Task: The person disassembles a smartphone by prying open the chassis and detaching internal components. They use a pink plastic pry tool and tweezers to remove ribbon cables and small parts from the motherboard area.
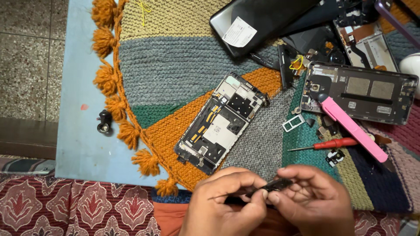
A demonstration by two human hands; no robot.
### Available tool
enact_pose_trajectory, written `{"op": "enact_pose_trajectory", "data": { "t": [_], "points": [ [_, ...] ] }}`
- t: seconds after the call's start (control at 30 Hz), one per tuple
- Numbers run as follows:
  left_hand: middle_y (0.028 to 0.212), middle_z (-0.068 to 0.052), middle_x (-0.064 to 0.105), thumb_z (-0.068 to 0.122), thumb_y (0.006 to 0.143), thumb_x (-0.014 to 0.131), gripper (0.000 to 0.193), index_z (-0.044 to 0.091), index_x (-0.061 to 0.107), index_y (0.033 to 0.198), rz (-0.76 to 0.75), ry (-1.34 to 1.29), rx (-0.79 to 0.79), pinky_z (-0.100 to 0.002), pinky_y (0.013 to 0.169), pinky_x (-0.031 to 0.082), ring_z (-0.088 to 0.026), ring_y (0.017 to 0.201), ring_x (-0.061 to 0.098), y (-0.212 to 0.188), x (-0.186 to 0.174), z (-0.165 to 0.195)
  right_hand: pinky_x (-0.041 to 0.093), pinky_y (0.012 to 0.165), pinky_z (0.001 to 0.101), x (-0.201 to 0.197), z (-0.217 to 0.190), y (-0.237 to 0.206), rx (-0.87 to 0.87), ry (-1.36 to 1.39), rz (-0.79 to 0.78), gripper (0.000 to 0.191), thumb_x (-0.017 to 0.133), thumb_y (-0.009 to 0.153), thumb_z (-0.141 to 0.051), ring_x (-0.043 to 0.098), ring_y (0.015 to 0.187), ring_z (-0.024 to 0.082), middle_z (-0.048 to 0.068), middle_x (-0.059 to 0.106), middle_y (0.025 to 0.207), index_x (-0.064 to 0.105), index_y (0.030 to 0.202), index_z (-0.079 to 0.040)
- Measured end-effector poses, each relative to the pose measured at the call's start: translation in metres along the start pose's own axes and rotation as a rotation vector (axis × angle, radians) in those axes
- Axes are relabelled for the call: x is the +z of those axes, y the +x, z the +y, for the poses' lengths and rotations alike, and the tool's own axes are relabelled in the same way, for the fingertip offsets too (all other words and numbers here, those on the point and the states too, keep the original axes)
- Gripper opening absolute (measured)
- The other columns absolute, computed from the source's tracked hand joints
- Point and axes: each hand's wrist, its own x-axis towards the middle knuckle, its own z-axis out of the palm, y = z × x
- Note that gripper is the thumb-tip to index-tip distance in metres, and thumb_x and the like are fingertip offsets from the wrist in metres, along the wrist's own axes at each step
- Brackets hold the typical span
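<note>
Both hands are together at the bottom of the head view. My right hand [313, 199] pinches a small dark phone part [275, 185] between thumb and fingers. My left hand [227, 205] grips thin metal tweezers [236, 192] whose tip meets that part. Just above the hands lies an opened phone frame [221, 122], tilted, with its inner boards and orange flex cables showing, on a knitted multicolour mat [175, 65].
A red screwdriver [328, 144] and a pink pry tool [352, 126] lie right of the hands. A second opened phone body [372, 94], a dark back cover [258, 22], a SIM tray [292, 123] and loose small parts are at upper right. A small black part [104, 122] rests on the blue tabletop [78, 148].
</note>
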Motion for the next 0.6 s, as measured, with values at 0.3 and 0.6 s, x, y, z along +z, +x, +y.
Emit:
{"op": "enact_pose_trajectory", "data": {
  "t": [0.3, 0.6],
  "points": [
    [0.088, 0.001, 0.071, 0.003, 0.081, 0.081, 0.012, 0.003, 0.077, 0.092, -0.009, -0.068, -0.032, -0.016, 0.063, 0.051, -0.001, 0.073, 0.062, 0.000, 0.001, -0.007, 0.064, 0.071, 0.0290, 0.002, 0.000, -0.001, -0.035, -0.106, 0.023, 0.046, 0.079, 0.072, 0.017, 0.078, 0.081, 0.019, 0.021, 0.078, 0.091, 0.066, 0.116, 0.013],
    [0.087, -0.011, 0.075, -0.009, 0.083, 0.072, 0.034, -0.003, 0.061, 0.114, -0.002, -0.530, -0.296, -0.024, 0.067, 0.060, -0.010, 0.076, 0.073, 0.004, 0.003, -0.012, 0.067, 0.080, 0.0397, -0.003, -0.010, 0.007, 0.005, 0.088, -0.134, 0.032, 0.069, 0.089, 0.016, 0.079, 0.088, 0.029, 0.029, 0.077, 0.102, 0.065, 0.121, 0.017]
  ]
}}
